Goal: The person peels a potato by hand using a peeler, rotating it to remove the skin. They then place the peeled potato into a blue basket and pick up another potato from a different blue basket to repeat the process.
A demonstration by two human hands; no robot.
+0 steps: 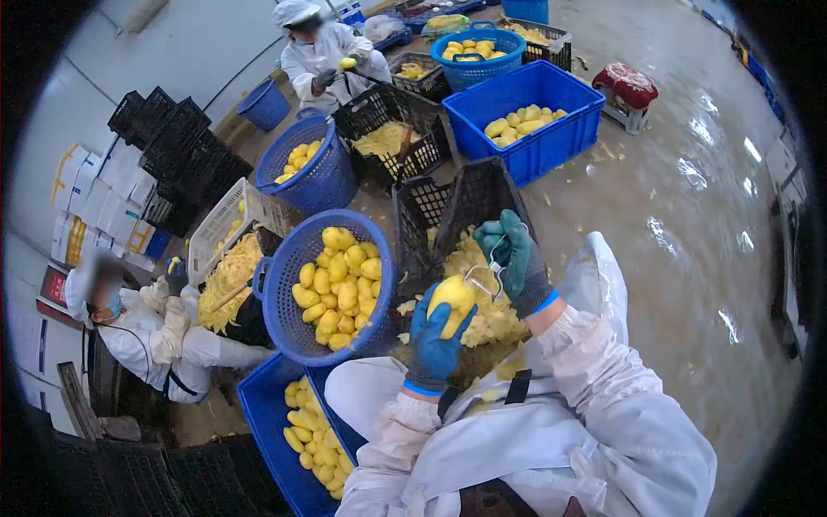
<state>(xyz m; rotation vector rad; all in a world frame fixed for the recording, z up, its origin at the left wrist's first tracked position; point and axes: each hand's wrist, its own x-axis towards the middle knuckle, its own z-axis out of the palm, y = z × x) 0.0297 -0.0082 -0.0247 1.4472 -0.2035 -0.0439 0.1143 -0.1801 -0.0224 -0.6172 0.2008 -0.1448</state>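
On the head feed I have the left hand (pixel 435 351) cupped about a yellow potato (pixel 453 297), thumb to one side and fingers to the other, spread only as wide as the potato itself. My right hand (pixel 520 267), in a glove with a green palm, is curled closely round a metal peeler (pixel 490 274), whose head sits at the upper right of the potato; I can't tell if the blade is biting. Both are held over pale peelings (pixel 491 323) heaped by a black crate (pixel 495 198). Just left of them I see a round blue basket (pixel 284 258) of yellow potatoes (pixel 340 284), and nearer the lap a rectangular blue bin (pixel 261 415) with more. Out in the room, the floor (pixel 689 164) shines wet on the right, with a red-topped stool (pixel 627 86) beside a large blue tub (pixel 551 142). One person in white (pixel 323 65) works at the far side, another (pixel 164 340) sits at the left, and black crates (pixel 185 138) are stacked near the wall by white boxes (pixel 99 194).
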